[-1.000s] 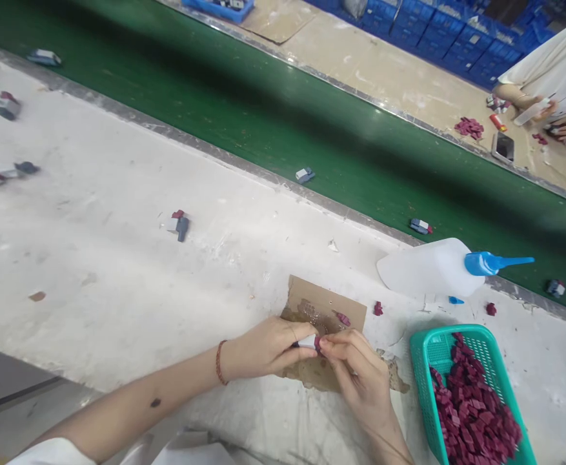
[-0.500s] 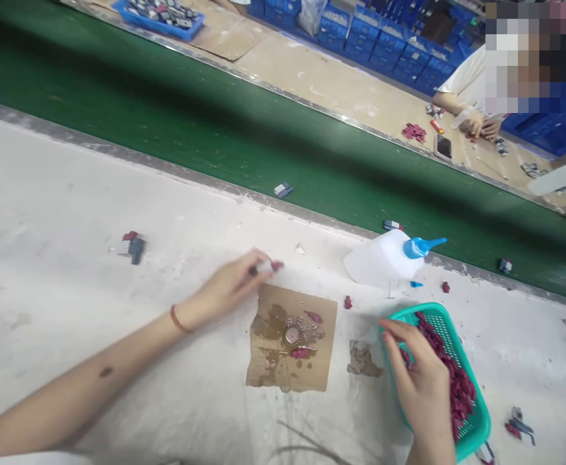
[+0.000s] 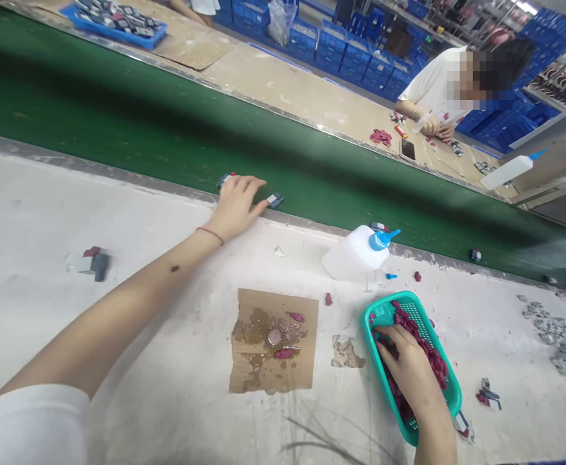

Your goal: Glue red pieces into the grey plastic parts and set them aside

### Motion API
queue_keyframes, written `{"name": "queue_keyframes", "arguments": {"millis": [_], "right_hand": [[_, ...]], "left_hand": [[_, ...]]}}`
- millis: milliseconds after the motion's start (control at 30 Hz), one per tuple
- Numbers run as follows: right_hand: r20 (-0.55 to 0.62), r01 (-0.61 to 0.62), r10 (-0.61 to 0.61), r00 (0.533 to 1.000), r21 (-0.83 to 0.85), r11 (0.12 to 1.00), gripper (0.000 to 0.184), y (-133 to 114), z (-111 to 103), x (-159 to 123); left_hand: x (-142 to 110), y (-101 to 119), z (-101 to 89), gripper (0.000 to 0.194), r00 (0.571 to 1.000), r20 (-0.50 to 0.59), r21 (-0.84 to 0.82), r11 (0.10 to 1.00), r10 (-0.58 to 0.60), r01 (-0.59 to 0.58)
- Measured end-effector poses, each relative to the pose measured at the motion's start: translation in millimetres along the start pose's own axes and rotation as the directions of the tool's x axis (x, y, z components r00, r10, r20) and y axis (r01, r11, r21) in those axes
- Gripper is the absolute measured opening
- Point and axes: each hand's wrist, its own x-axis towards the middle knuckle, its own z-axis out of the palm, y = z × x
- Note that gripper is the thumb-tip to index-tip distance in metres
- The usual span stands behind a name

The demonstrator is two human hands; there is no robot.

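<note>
My left hand reaches across the white table's far edge onto the green conveyor belt, fingers stretched out flat. A small grey and red part peeks out at its far side, and another small grey part lies at its fingertips. My right hand is down in the teal basket of dark red pieces, its fingertips buried among them. Between the hands lies a cardboard scrap smeared with glue, with a couple of red pieces on it.
A white glue bottle with a blue nozzle lies by the belt edge. A grey and red part sits at the table's left, and grey bits are heaped at the right. Across the belt a seated person works; blue crates stand behind.
My left hand has carried the small part from beside the cardboard out to the belt and opened. My right hand has pushed deeper into the basket. The view has tilted up.
</note>
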Motion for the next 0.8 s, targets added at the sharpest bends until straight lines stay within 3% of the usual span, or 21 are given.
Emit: {"name": "queue_keyframes", "arguments": {"millis": [67, 167, 367, 533, 600, 700, 733, 800], "right_hand": [[0.003, 0.027, -0.027, 1.000, 0.000, 1.000, 0.022, 0.9, 0.1, -0.3], [0.025, 0.063, -0.064, 0.998, 0.008, 0.998, 0.023, 1.8, 0.1, -0.2], [0.017, 0.061, -0.061, 0.998, 0.032, 0.998, 0.012, -1.9, -2.7, 5.1], [-0.052, -0.007, 0.010, 0.999, 0.057, 0.998, 0.008, -0.3, -4.1, 8.6], [-0.057, 0.008, -0.003, 0.998, 0.088, 0.996, 0.010, 1.9, -3.8, 8.9], [-0.043, 0.049, -0.045, 0.998, 0.096, 0.994, 0.014, 4.5, -3.5, 9.2], [-0.033, 0.059, -0.056, 0.998, 0.090, 0.994, 0.015, 4.9, -3.7, 9.5], [-0.013, 0.070, -0.070, 0.997, 0.073, 0.995, 0.016, 4.8, -4.4, 10.2]], "left_hand": [[4.2, 14.9, 7.8, 0.047, 0.994, 0.098, -0.023, 0.998, 0.057, -0.055], [11.7, 31.2, 20.1, 0.040, 0.985, 0.166, -0.093, 0.995, 0.037, -0.022], [21.7, 43.7, 30.8, 0.035, 0.990, 0.137, -0.232, 0.971, -0.024, 0.056], [6.1, 49.7, 19.3, 0.041, 0.984, 0.140, -0.435, 0.886, -0.113, 0.164], [-8.9, 54.5, 8.8, 0.038, 0.958, 0.207, -0.633, 0.720, -0.197, 0.285], [-37.0, 64.2, -10.9, 0.033, 0.862, 0.413, -0.821, 0.289, -0.293, 0.492], [-46.9, 67.5, -17.6, 0.032, 0.829, 0.477, -0.818, 0.197, -0.294, 0.540], [-65.7, 73.6, -29.8, 0.034, 0.777, 0.570, -0.782, 0.115, -0.268, 0.613]]}}
